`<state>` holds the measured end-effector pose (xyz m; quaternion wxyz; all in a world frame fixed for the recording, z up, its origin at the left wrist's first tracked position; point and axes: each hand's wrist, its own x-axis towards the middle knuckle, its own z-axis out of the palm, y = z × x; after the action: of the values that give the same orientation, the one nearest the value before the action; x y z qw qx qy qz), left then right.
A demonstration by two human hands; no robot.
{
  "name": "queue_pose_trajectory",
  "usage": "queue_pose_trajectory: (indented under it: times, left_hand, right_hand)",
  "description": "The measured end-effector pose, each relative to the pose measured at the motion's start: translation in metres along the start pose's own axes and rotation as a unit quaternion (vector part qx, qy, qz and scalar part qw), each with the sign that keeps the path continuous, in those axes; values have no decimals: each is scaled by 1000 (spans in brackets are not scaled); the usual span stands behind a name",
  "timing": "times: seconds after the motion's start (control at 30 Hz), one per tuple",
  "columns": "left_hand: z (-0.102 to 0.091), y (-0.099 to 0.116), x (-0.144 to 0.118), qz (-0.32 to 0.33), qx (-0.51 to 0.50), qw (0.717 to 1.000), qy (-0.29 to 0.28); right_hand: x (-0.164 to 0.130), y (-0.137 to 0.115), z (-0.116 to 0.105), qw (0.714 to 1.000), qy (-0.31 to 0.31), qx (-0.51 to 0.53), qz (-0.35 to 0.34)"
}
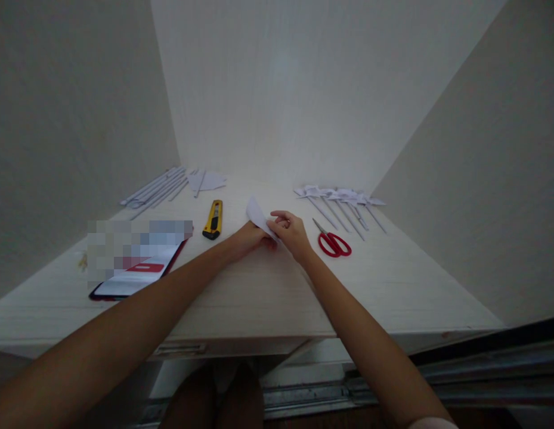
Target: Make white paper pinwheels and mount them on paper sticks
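A small piece of white paper [256, 213] is held between my two hands above the middle of the pale desk. My left hand [250, 237] grips it from the left and below, with some fingers hidden behind the sheet. On the right side, my right hand [290, 231] pinches the paper's edge between thumb and fingers. Red-handled scissors [334, 243] lie just right of my right hand, their blades pointing away to the upper left. To the left of my left hand rests a yellow and black utility knife [213, 220].
A phone [145, 268], partly blurred out, lies at the left. Rolled paper sticks [158, 187] and cut paper pieces [209, 180] lie at the back left. Several paper shapes on sticks [342, 199] lie at the back right. Walls enclose the desk [259, 298] on three sides.
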<state>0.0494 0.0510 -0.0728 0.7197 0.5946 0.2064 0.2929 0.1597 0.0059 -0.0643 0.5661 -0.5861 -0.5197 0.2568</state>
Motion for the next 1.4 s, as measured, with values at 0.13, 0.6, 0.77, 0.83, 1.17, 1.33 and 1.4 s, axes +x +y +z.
queue_pose_trajectory:
  times: [0.13,0.6,0.77,0.83,1.17,1.33,1.4]
  left_hand:
    - [-2,1,-1,-28,23,999,-19]
    - [-5,1,-1,-35,30,999,-5]
    - [-1,6,-4,-18,-5,999,-26]
    - [0,7,-5,-14,-5,999,-29]
    - [-5,6,-3,78,18,997,13]
    - [-4,0,5,165,-3,984,64]
    - [-4,0,7,165,-69,979,100]
  right_hand:
    - [3,1,-9,988,-124,66,60]
    - [0,-9,-13,974,-218,7,-64]
    - [2,-9,-14,972,-214,5,-94]
    - [3,-6,-14,975,-203,63,-64]
    - [6,-11,-14,937,4,347,42]
    - [-2,-8,-7,902,5,405,149]
    - [-6,-5,-2,891,-35,414,181]
